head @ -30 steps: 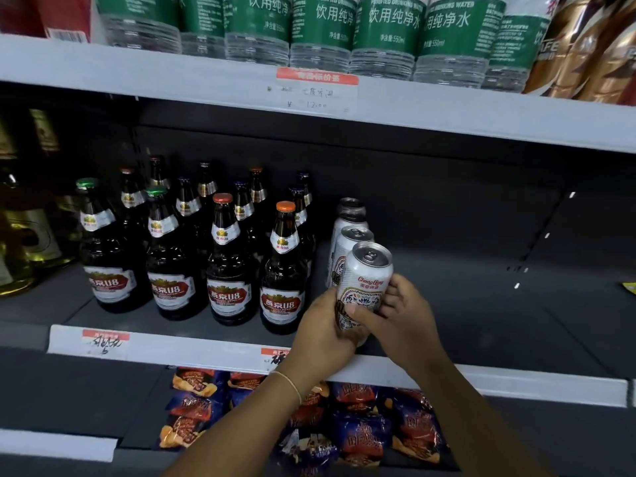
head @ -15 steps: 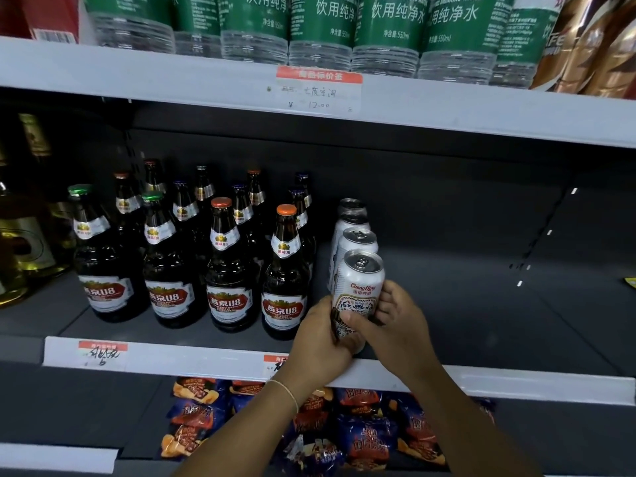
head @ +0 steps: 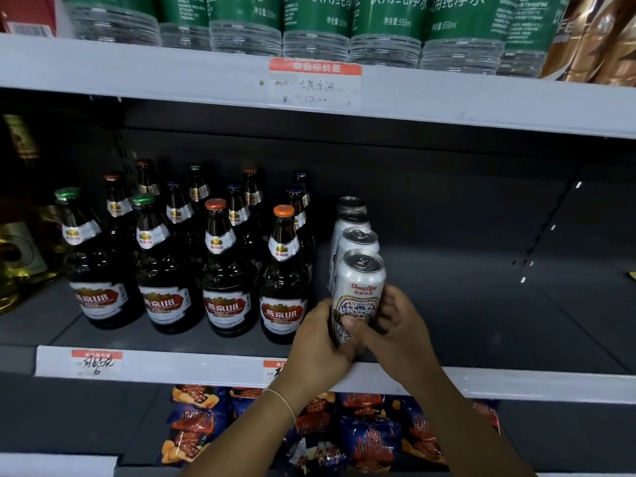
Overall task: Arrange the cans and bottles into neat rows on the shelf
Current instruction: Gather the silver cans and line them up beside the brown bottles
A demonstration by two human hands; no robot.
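Observation:
A white "Chong Qing" beer can (head: 359,287) stands upright at the front of the middle shelf (head: 213,368). My left hand (head: 320,342) and my right hand (head: 399,325) both grip its lower half, one from each side. Behind it, three more cans (head: 356,241) stand in a single file running toward the back. To the left, several dark beer bottles (head: 225,270) with red U8 labels stand in rows, green and orange caps in front.
The shelf's dark floor (head: 481,304) stretches right of the cans. Water bottles (head: 316,25) line the shelf above, with a price tag (head: 315,84) on its edge. Snack bags (head: 344,432) lie on the shelf below. Yellowish glass bottles (head: 17,256) stand at far left.
The can was tilted and slightly raised a second ago; both hands have brought it down and upright, in line with the cans behind it.

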